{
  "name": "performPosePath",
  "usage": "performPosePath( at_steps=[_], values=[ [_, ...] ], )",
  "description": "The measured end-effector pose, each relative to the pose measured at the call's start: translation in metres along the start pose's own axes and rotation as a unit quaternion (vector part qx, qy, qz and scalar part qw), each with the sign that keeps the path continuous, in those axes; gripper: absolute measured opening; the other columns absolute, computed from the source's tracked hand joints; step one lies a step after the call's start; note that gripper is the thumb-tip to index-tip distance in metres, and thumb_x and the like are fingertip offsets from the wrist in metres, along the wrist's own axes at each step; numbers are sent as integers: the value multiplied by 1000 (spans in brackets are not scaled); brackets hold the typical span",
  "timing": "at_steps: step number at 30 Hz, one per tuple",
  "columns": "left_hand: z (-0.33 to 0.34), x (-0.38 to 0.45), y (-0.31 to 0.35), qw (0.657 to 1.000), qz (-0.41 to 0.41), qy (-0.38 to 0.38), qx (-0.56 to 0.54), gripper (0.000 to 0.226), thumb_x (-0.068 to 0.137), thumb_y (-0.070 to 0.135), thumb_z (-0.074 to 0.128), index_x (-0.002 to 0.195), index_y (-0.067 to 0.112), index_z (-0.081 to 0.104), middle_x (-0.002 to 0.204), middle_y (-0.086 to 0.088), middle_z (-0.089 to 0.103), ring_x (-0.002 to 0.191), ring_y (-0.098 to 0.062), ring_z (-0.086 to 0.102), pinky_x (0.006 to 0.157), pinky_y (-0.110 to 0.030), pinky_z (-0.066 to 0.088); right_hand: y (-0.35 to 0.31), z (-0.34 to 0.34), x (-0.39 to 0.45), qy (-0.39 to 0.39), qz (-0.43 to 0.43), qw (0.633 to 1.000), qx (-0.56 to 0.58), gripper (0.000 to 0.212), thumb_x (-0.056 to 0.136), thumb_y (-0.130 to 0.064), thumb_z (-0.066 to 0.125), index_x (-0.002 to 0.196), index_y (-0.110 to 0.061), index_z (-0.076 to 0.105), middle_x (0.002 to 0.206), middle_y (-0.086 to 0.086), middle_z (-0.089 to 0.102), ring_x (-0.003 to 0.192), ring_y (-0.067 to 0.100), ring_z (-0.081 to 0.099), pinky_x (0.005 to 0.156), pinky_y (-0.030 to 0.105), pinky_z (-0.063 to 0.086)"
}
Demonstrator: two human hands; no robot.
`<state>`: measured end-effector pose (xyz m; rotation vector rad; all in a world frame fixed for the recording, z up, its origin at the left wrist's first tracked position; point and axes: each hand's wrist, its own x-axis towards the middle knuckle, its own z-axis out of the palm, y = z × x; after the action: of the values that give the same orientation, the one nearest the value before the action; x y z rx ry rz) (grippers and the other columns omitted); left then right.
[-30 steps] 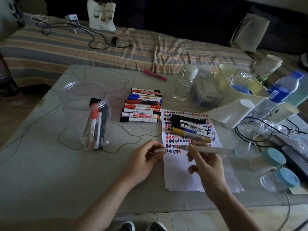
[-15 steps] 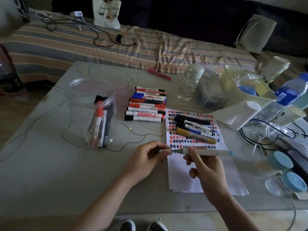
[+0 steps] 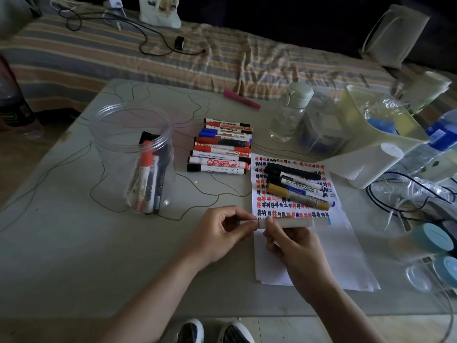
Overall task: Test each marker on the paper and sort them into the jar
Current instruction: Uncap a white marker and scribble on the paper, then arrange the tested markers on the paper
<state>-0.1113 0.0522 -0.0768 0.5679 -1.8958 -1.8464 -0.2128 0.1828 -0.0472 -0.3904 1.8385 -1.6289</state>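
Note:
A pale grey marker (image 3: 294, 222) with a blue end lies level over the near part of the paper (image 3: 329, 253). My right hand (image 3: 294, 246) grips its barrel. My left hand (image 3: 220, 233) pinches its cap (image 3: 248, 222), which sits against the marker's left end. The paper's far half is covered with red, blue and black test marks, and several markers (image 3: 296, 186) lie on it. A row of whiteboard markers (image 3: 220, 149) lies left of the paper. The clear jar (image 3: 133, 154) at the left holds several markers upright.
A small water bottle (image 3: 289, 112), a pale yellow bin (image 3: 380, 134), a paper roll (image 3: 368, 169), cables (image 3: 405, 194) and blue-lidded containers (image 3: 430, 238) crowd the table's right side. A pink marker (image 3: 241, 99) lies at the far edge. A striped bed is behind.
My left hand brought the cap from apart to the marker's tip, and the two hands now meet at the marker's left end.

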Motion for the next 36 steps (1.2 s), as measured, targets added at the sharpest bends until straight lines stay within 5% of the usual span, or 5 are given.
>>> performPosePath(
  at_steps=[11,18,23,26,36],
  values=[
    [-2,-3,7,999,34,40,-3,19,80,4,74,92,19,74,90,5,74,87,-9,68,76,-20,54,-33,-38,-7,-113,83,985,105,39,85,-40,59,102,-8,72,82,8,69,72,16,64,66,27,56],
    [-5,5,29,993,87,25,74,18,74,2,79,85,14,73,89,4,74,88,-13,71,83,-29,57,-54,-58,8,-181,-137,879,-419,11,93,-22,64,100,-28,70,83,-9,73,75,10,69,71,25,58],
    [-17,26,23,956,134,85,248,24,79,3,75,95,19,69,101,6,67,95,-5,63,88,-24,53,-56,-66,56,-8,-201,852,-483,18,90,-24,69,105,-17,73,85,-5,70,63,9,60,56,12,46],
    [-34,39,14,925,105,144,336,28,80,2,71,101,20,65,113,4,59,104,-8,55,90,-19,46,-58,-79,88,112,-186,850,-481,16,88,-24,70,103,-23,74,97,1,74,75,21,63,75,34,56],
    [-53,69,8,815,153,137,542,45,79,0,70,122,5,58,126,-9,53,115,-25,54,97,-39,50,-37,-64,110,143,-202,843,-478,24,87,-31,72,111,-29,71,123,2,64,115,26,51,92,44,34]
  ],
)
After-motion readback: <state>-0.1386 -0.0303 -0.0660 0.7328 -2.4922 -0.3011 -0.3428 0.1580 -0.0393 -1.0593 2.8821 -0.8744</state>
